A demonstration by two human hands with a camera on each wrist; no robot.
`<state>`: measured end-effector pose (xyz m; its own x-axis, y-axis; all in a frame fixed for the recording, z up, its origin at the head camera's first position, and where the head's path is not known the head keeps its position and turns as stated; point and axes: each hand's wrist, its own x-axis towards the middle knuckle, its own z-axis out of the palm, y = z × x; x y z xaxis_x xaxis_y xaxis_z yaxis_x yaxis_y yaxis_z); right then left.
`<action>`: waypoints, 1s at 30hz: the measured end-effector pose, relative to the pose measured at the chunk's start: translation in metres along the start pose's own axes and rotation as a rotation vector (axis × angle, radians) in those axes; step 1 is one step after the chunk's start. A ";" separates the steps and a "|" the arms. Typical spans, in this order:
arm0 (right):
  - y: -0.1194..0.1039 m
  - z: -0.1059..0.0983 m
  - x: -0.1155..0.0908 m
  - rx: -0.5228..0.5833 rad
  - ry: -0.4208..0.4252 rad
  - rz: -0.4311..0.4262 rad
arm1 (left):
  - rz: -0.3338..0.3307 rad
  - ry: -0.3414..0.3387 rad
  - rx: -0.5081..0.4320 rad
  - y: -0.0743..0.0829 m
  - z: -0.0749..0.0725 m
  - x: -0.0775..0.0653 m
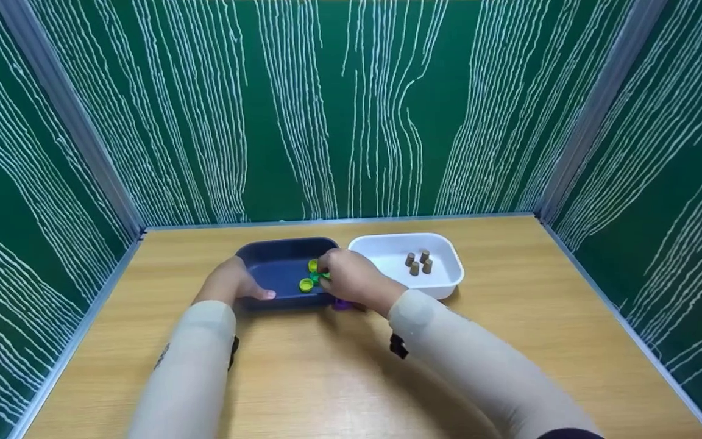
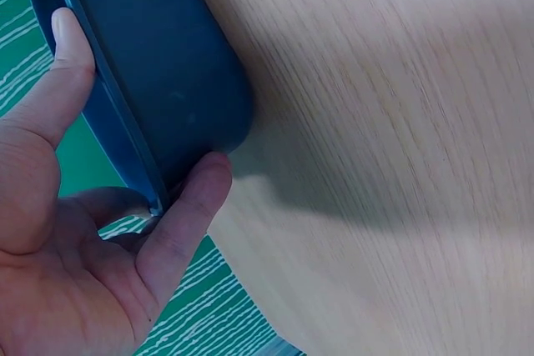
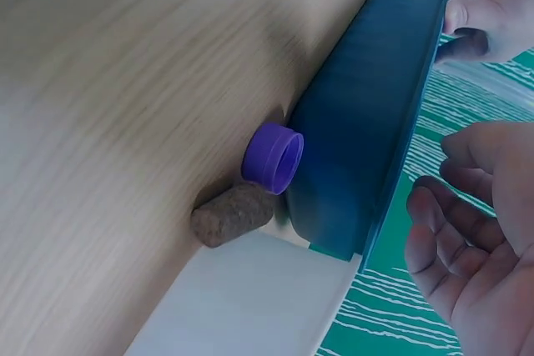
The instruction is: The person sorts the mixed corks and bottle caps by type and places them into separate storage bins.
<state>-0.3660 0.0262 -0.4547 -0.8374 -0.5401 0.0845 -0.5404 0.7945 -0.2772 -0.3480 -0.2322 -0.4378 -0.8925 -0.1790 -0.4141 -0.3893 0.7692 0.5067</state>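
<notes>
My left hand (image 1: 232,281) grips the left end of a dark blue tray (image 1: 265,299), the thumb over its rim and other fingers against the outside in the left wrist view. Above the tray's right end is my right hand (image 1: 351,277), its fingers loosely curled; in the right wrist view nothing shows between thumb and fingers. Yellow bottle caps (image 1: 306,285) and green caps (image 1: 315,278) lie in the tray near those fingertips, partly covered by the hand. Outside the tray's near wall, a purple bottle cap (image 3: 272,157) stands on edge beside a brown cork (image 3: 232,215).
A white tray (image 1: 381,244) stands right of the blue one, with several corks (image 1: 414,268) upright inside. Both are on a wooden table (image 1: 302,378). Green walls (image 1: 339,122) with white wavy lines enclose the back and sides.
</notes>
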 end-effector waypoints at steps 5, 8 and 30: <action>-0.001 -0.001 -0.014 -0.019 0.022 -0.035 | -0.011 -0.001 -0.016 -0.001 -0.001 0.001; 0.000 0.000 -0.022 -0.029 0.043 -0.069 | -0.019 -0.002 -0.020 -0.002 0.001 0.003; 0.015 0.024 -0.053 -0.106 0.106 -0.185 | -0.042 -0.004 -0.030 -0.003 0.004 0.009</action>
<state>-0.3277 0.0599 -0.4863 -0.7243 -0.6515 0.2255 -0.6863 0.7125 -0.1460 -0.3542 -0.2343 -0.4460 -0.8743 -0.2079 -0.4385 -0.4330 0.7422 0.5115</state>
